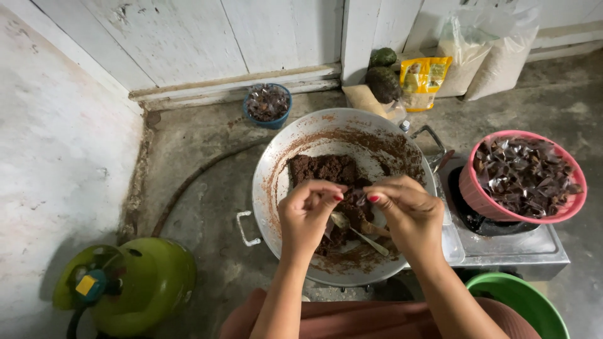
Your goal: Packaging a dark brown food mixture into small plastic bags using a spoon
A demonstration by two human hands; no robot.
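- The left hand (308,216) and the right hand (407,210) met over the middle of a wide metal pan (276,160), fingertips pinched narrow on a small clear plastic wrapper (353,199) held between them.
- The wrapper hung just above the mound of dark brown paste (326,169) in the pan; whether a portion already lay inside it could not be told.
- To do this pinching well, the judgement was that both hands should keep the film taut and level, grip only its edges, and stay over the pan so crumbs fell back into it.
- A metal spoon (364,235) lay in the pan beneath the hands, its bowl smeared with paste.
- The pan was dull grey metal with loop handles, its inner wall streaked reddish brown; the paste looked coarse, moist and crumbly.
- To the right, a pink ribbed basket (471,188) sat on a steel stove (521,248), heaped with glossy, crinkled wrapped pieces (524,176).
- Far left of the pan, a small blue bowl (276,120) held similar wrapped pieces.
- A rounded green gas cylinder (144,282) stood near left on the rough concrete floor (207,157); a green basin (521,298) showed near right.
- Plastic bags (483,50) leaned against the far white wall.
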